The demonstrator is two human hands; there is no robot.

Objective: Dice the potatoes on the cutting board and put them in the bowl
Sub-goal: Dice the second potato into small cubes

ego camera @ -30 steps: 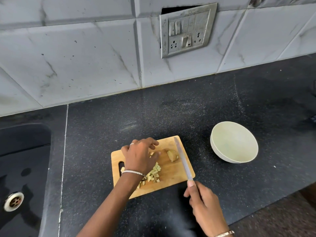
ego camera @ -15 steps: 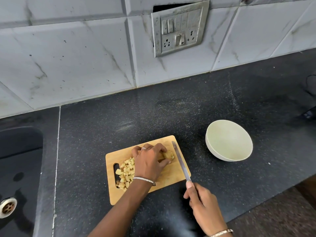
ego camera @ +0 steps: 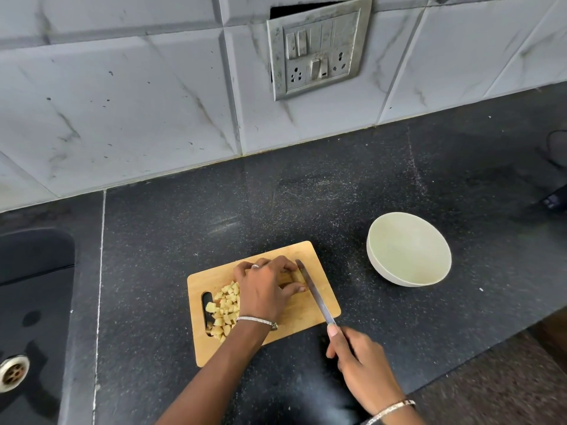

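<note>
A wooden cutting board (ego camera: 325, 302) lies on the black counter. A heap of diced potato (ego camera: 224, 308) sits at its left end, by the handle slot. My left hand (ego camera: 264, 289) curls its fingers over an uncut potato piece (ego camera: 296, 276) near the board's right side. My right hand (ego camera: 359, 366) grips the handle of a knife (ego camera: 316, 296), whose blade lies right against that piece, just beside my left fingertips. A pale bowl (ego camera: 408, 254) stands to the right of the board, and I see nothing in it.
A dark sink (ego camera: 33, 302) with a metal drain is at the left. A tiled wall with a switch plate (ego camera: 319, 46) rises behind the counter. A dark cable (ego camera: 552, 197) lies at the far right. The counter's front edge runs diagonally at the lower right.
My left hand has left the diced heap and moved right onto the uncut potato piece. The knife blade has closed in against that piece.
</note>
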